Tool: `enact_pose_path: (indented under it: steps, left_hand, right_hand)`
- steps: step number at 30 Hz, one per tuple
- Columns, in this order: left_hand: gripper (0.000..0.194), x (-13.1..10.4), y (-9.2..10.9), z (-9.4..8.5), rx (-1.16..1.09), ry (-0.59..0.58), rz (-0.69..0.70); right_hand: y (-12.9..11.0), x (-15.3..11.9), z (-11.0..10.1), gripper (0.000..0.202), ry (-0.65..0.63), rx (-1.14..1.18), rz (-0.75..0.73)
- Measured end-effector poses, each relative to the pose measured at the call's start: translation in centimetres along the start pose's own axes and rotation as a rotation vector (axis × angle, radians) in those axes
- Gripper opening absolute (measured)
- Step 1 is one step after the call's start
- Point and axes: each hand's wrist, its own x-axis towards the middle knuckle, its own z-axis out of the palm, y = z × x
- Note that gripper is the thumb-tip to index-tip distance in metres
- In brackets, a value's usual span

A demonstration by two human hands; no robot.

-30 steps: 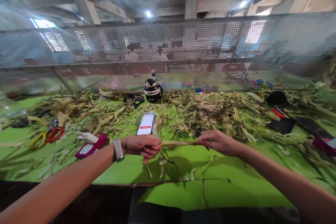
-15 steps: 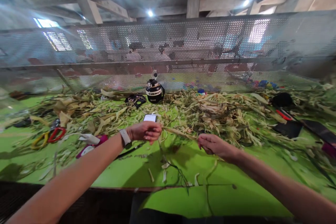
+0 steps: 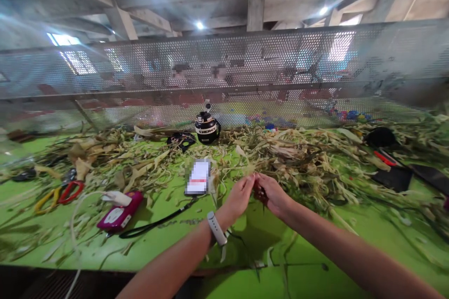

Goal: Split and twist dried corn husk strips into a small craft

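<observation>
— So, left to right: what sits on the bench?

— Farthest left I see scissors with red and yellow handles (image 3: 59, 194) lying flat among the husk scraps, then a magenta case (image 3: 119, 213) with a black cord trailing off toward the middle. Both lie near enough to grab, I judge. A phone (image 3: 198, 178) lies face up just ahead of the hands, likely so its screen can be read while working. Behind it a black jug (image 3: 206, 129) stands upright against the perforated metal screen (image 3: 315, 65), out of the way.

— And the hands?

— My left hand (image 3: 239, 196), with a pale watch (image 3: 216, 228) on the wrist, has its fingers curled in, tips pinched. My right hand (image 3: 271, 195) is closed too, and the two touch at the fingertips over the green table (image 3: 308, 280). Between them is a small dark bit of husk (image 3: 260, 192); both seem to grip it, close together, probably for fine control.

— Farther right?

— The heap of dried corn husks (image 3: 308, 154) is within easy reach of the right hand, and past it some dark flat items I cannot identify.
</observation>
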Motion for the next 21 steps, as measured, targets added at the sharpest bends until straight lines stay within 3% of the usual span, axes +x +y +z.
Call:
enact_pose_path:
  steps: [8, 15, 21]
  left_hand:
    - [0.024, 0.1, 0.0, -0.5, -0.351, 0.051, -0.285]
    - [0.018, 0.7, -0.5, -0.6, -0.439, 0.166, -0.278]
    - [0.018, 0.7, 0.0, -0.2, -0.575, 0.137, -0.302]
  right_hand:
    - [-0.1, -1.0, 0.4, 0.045, -0.115, 0.091, 0.103]
    - [0.4, -1.2, 0.7, 0.039, -0.132, 0.119, 0.105]
    - [0.6, -1.3, 0.5, 0.033, -0.221, 0.077, 0.142]
